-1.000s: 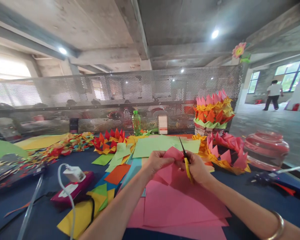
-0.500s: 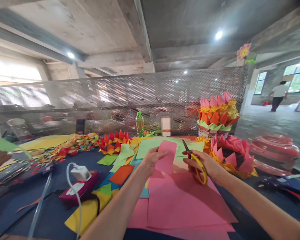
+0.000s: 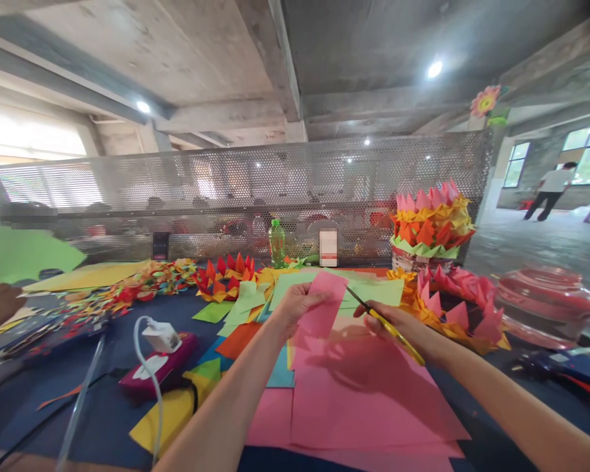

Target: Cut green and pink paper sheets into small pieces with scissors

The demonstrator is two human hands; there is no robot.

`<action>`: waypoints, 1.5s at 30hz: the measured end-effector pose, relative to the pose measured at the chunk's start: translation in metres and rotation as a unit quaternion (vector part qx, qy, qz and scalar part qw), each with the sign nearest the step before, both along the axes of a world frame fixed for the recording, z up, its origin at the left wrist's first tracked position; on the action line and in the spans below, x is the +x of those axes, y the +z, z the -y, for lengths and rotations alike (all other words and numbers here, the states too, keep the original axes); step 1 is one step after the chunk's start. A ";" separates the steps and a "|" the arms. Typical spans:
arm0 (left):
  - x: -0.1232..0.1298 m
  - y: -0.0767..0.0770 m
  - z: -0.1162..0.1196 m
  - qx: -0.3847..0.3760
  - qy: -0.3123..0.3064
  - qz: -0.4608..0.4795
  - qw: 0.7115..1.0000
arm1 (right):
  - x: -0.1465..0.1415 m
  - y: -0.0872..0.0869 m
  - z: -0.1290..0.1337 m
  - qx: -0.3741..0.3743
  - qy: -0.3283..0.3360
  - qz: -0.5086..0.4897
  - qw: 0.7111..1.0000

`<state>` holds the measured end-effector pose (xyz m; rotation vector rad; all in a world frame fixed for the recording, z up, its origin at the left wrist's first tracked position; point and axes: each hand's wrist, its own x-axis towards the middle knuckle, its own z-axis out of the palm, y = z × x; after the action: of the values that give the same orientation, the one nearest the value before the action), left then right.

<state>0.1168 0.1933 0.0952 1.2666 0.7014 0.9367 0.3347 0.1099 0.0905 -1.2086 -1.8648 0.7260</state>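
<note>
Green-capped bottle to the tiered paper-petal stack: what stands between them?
In the head view, a pale upright rectangle, its detail blurred, stands between the green-capped bottle and the tiered paper-petal stack, in front of the mesh panel.

The left forearm (image 3: 231,380) is slanting up and inward; the left hand (image 3: 295,309) is pinching, its thumb (image 3: 316,299) pointing rightward; the right forearm (image 3: 496,387) is reaching in diagonally; the right hand (image 3: 392,319) is gripping with bent fingers (image 3: 372,324), staying apart from the left.
</note>
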 end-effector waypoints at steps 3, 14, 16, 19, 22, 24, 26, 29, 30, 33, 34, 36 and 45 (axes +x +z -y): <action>-0.001 0.000 -0.002 0.009 -0.009 0.000 1.000 | 0.003 0.000 -0.002 0.020 -0.002 0.065 0.998; -0.003 0.002 0.001 0.017 -0.043 -0.076 0.996 | 0.001 0.004 0.003 0.024 0.018 0.114 0.993; -0.004 0.002 0.001 0.027 -0.045 -0.084 0.995 | 0.001 0.005 0.004 0.010 0.024 0.112 0.993; -0.005 0.002 0.001 0.042 -0.061 -0.090 0.993 | 0.000 0.008 0.006 -0.013 0.035 0.111 0.993; -0.005 0.002 0.000 0.039 -0.069 -0.094 0.992 | -0.001 0.012 0.008 -0.020 0.047 0.115 0.992; -0.005 0.001 -0.001 0.024 -0.062 -0.096 0.993 | -0.002 0.013 0.008 -0.018 0.053 0.114 0.992; -0.005 0.001 -0.002 0.010 -0.058 -0.096 0.994 | -0.002 0.011 0.007 -0.021 0.053 0.111 0.992; -0.005 -0.001 -0.004 0.006 -0.060 -0.092 0.994 | -0.001 0.008 0.006 -0.028 0.056 0.108 0.992; -0.005 -0.001 -0.004 0.007 -0.061 -0.091 0.994 | -0.001 0.007 0.005 -0.027 0.058 0.108 0.992; -0.005 -0.002 -0.005 0.008 -0.065 -0.091 0.994 | -0.001 0.006 0.005 -0.026 0.057 0.108 0.992; -0.006 -0.002 -0.005 0.008 -0.066 -0.093 0.993 | -0.001 0.006 0.005 -0.028 0.056 0.108 0.992; -0.006 -0.002 -0.005 0.006 -0.068 -0.097 0.993 | -0.001 0.006 0.005 -0.030 0.054 0.109 0.992; -0.006 0.000 -0.004 0.006 -0.072 -0.103 0.992 | -0.003 0.005 0.005 -0.031 0.037 0.103 0.994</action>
<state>0.1107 0.1974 0.0952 1.4180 0.7556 0.6995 0.3313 0.1045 0.0958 -1.2996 -2.0795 0.7269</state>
